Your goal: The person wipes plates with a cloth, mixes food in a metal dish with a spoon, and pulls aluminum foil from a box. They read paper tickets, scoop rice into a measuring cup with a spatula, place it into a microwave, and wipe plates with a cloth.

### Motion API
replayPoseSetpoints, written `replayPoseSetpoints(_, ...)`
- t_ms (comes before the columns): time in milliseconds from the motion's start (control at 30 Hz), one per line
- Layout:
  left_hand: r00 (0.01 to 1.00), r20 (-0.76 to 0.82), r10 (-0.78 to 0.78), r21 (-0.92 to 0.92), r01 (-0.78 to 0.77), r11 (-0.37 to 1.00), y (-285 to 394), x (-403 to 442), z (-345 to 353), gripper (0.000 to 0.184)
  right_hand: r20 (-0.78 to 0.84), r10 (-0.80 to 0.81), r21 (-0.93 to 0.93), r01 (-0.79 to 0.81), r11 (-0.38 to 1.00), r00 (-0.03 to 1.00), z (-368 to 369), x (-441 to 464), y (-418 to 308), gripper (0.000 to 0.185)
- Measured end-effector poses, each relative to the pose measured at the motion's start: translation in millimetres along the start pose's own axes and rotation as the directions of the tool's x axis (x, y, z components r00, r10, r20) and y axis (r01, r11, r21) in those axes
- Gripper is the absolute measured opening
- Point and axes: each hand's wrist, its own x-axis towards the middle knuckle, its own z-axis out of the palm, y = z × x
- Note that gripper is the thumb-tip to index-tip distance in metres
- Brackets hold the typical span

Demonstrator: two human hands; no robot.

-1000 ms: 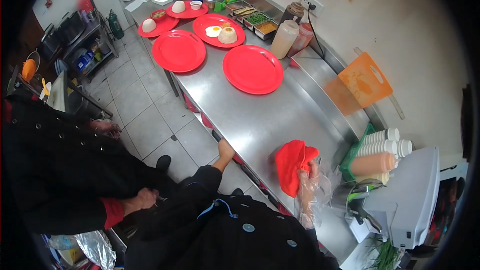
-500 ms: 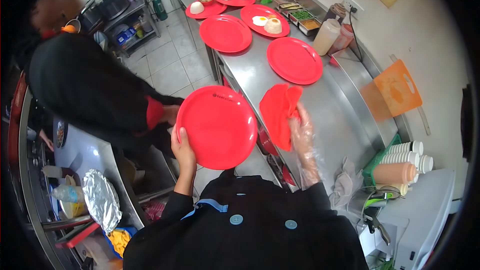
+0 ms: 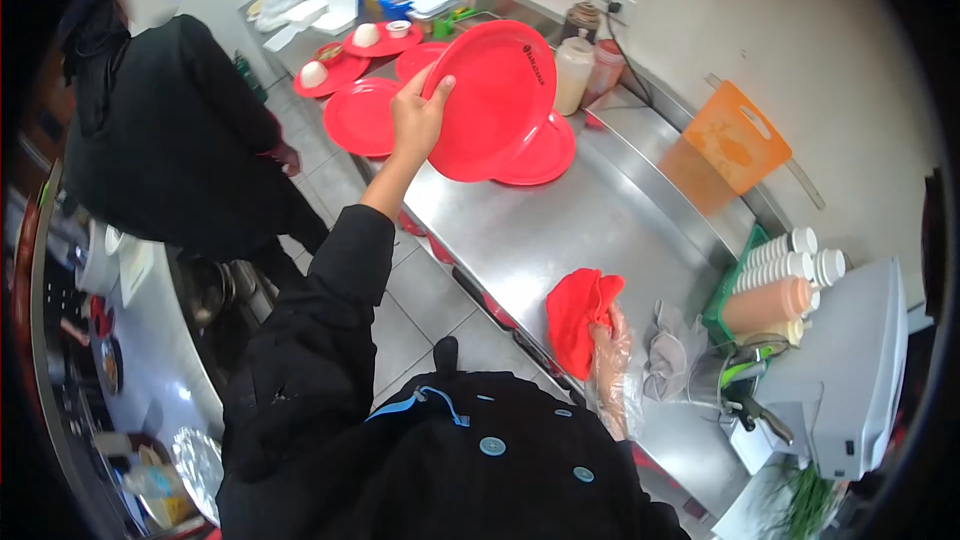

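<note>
The red plate [image 3: 490, 90] has moved from in front of the black coat [image 3: 500, 490] to up over the far half of the steel table [image 3: 490, 230]. The left hand [image 3: 415, 120] grips its rim. The right hand [image 3: 608, 355], in a see-through glove, grasps a red cloth [image 3: 575, 315] near the table's front edge. I think the plate is being placed; setting it down would call for tipping it flat. 1 more plate [image 3: 552, 150] shows behind it. Bare steel shows from there to the cloth.

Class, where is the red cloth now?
The red cloth is right of centre in the head view, in the right hand, by the steel counter.
</note>
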Motion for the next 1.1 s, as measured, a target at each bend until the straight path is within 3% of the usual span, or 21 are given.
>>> replayPoseSetpoints(67,0.995,0.063,0.076,0.065,-0.080,0.995,-18,16,20,0.035,-0.063,-0.001,0.042,0.004,0.999,0.998,7,-5,-8,0.046)
replayPoseSetpoints(133,0.996,0.065,0.060,0.043,-0.063,0.997,-36,23,33,0.036,-0.118,-0.003,0.082,0.013,0.997,0.993,12,0,-9,0.046)
replayPoseSetpoints(200,0.997,0.062,0.046,0.025,-0.048,0.999,-48,30,38,0.036,-0.094,-0.211,-0.266,0.180,0.947,0.973,14,17,-6,0.044)
replayPoseSetpoints(267,0.985,0.072,-0.154,-0.217,0.166,0.962,-48,23,33,0.035,-0.068,-0.503,-0.702,0.317,0.638,0.861,30,46,-26,0.041)
replayPoseSetpoints(300,0.984,0.092,-0.154,-0.221,0.171,0.960,-45,20,30,0.035,-0.030,-0.596,-0.716,0.399,0.573,0.802,42,68,-46,0.040)
replayPoseSetpoints(367,0.903,0.220,-0.368,-0.482,0.429,0.764,-38,11,20,0.033,0.006,-0.711,-0.731,0.488,0.477,0.703,61,116,-86,0.040)
replayPoseSetpoints(400,0.899,0.231,-0.373,-0.480,0.438,0.760,-35,6,15,0.033,0.003,-0.742,-0.734,0.506,0.454,0.670,67,136,-99,0.040)
replayPoseSetpoints(533,0.928,0.154,-0.339,-0.408,0.373,0.833,-35,7,2,0.032,-0.043,-0.708,-0.762,0.434,0.480,0.705,74,180,-113,0.039)
replayPoseSetpoints(600,0.971,0.013,-0.239,-0.165,0.238,0.957,-35,20,4,0.032,-0.063,-0.675,-0.689,0.457,0.562,0.735,71,197,-91,0.039)
replayPoseSetpoints(633,0.970,0.006,-0.243,-0.163,0.240,0.957,-43,27,7,0.032,-0.064,-0.643,-0.640,0.463,0.614,0.764,71,197,-82,0.039)
replayPoseSetpoints(733,0.986,0.073,-0.151,-0.066,0.156,0.986,-62,41,24,0.031,-0.079,-0.589,-0.636,0.414,0.651,0.804,66,197,-51,0.039)
replayPoseSetpoints(833,0.976,0.195,0.092,0.043,-0.103,0.994,-61,44,51,0.030,-0.069,-0.526,-0.552,0.407,0.728,0.848,51,199,-20,0.039)
replayPoseSetpoints(867,0.976,0.195,0.095,0.053,-0.107,0.993,-62,44,60,0.030,-0.063,-0.500,-0.533,0.395,0.748,0.864,46,199,-13,0.039)
replayPoseSetpoints(933,0.927,0.301,0.224,0.139,-0.275,0.951,-60,40,77,0.029,-0.054,-0.485,-0.509,0.394,0.765,0.873,42,194,-12,0.039)
replayPoseSetpoints(1000,0.923,0.339,0.180,0.164,-0.246,0.955,-58,36,90,0.028,0.012,-0.477,-0.619,0.381,0.687,0.879,34,192,-8,0.039)
replayPoseSetpoints(1100,0.900,0.349,0.263,0.187,-0.342,0.921,-52,34,99,0.025,0.027,-0.459,-0.613,0.377,0.694,0.888,28,180,-10,0.040)
